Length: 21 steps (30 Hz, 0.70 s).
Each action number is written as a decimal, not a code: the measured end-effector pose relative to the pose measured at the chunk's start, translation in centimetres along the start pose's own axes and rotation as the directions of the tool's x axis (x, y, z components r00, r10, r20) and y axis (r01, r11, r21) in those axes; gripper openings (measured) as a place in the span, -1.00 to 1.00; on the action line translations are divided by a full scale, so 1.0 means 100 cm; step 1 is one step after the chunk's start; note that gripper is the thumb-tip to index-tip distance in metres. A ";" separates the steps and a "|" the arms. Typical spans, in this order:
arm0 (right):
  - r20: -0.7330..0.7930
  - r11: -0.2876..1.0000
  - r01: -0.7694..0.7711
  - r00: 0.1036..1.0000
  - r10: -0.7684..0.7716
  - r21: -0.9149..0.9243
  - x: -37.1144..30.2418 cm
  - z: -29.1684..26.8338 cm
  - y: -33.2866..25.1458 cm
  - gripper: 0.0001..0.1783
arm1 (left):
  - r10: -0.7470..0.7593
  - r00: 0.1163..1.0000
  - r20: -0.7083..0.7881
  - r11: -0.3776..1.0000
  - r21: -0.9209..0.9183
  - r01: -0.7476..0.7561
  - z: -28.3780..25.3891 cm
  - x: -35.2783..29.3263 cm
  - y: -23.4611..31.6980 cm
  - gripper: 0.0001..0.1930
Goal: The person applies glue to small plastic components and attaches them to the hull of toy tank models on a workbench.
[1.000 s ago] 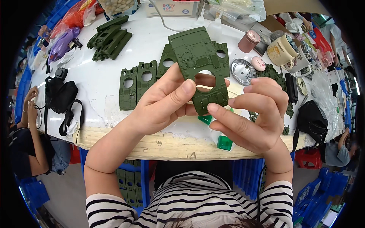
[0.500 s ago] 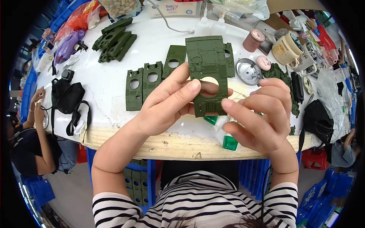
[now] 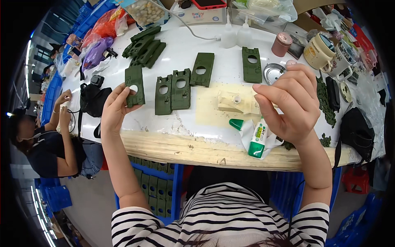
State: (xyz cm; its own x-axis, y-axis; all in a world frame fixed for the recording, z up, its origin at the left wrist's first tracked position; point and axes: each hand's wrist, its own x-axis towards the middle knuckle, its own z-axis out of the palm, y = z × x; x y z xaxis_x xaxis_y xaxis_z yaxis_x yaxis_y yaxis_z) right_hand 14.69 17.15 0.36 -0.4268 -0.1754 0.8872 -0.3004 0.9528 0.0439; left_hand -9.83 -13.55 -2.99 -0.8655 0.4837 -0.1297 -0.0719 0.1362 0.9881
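Observation:
My left hand (image 3: pixel 115 108) grips a dark green plastic model tank hull part (image 3: pixel 135 84) by its lower left side, thumb near its round hole. It is held upright at the left, beside two matching hull parts (image 3: pixel 163 101) on the table. Another hull part (image 3: pixel 202 68) lies just beyond these, and one more (image 3: pixel 252 61) sits farther right. My right hand (image 3: pixel 290 105) is raised over the right side, fingers loosely curled, with a small gap between thumb and index tip and nothing visible there. Below it are a taped cream block (image 3: pixel 230 102) and a green-and-white glue bottle (image 3: pixel 258 138).
A pile of green parts (image 3: pixel 144 47) lies at the back left. A black bag (image 3: pixel 94 101) is on the left. White squeeze bottles (image 3: pixel 228 36), a pink tin (image 3: pixel 282 44), a round metal lid (image 3: pixel 273 73) and mugs (image 3: pixel 319 51) stand behind. Another person (image 3: pixel 53 140) sits at left.
My left hand has carried the hull part from the middle to the left, lower and away from my right hand. My right hand has moved slightly up and right, its thumb and index closer together.

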 end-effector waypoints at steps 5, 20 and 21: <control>0.018 1.000 -0.002 1.000 0.003 -0.018 -0.002 -0.001 -0.001 -0.88 | -0.115 0.992 -0.051 0.960 0.251 0.124 -0.012 -0.006 -0.009 -0.65; 0.062 1.000 -0.016 0.998 0.017 -0.018 -0.002 0.004 -0.001 -0.89 | 0.281 0.955 -0.092 0.381 0.924 -0.023 -0.004 0.005 -0.014 -0.73; 0.066 1.000 -0.018 0.998 0.020 -0.019 -0.002 0.004 -0.001 -0.89 | 0.387 0.920 -0.062 0.356 0.930 -0.087 0.004 0.000 -0.010 -0.74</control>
State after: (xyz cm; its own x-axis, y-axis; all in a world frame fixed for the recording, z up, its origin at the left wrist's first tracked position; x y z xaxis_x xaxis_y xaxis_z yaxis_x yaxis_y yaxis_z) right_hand 14.45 16.98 0.02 -0.4877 -0.1726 0.8558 -0.2764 0.9604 0.0362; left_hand -9.59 -13.29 -4.03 -0.8549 0.4440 0.2682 0.5108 0.8107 0.2860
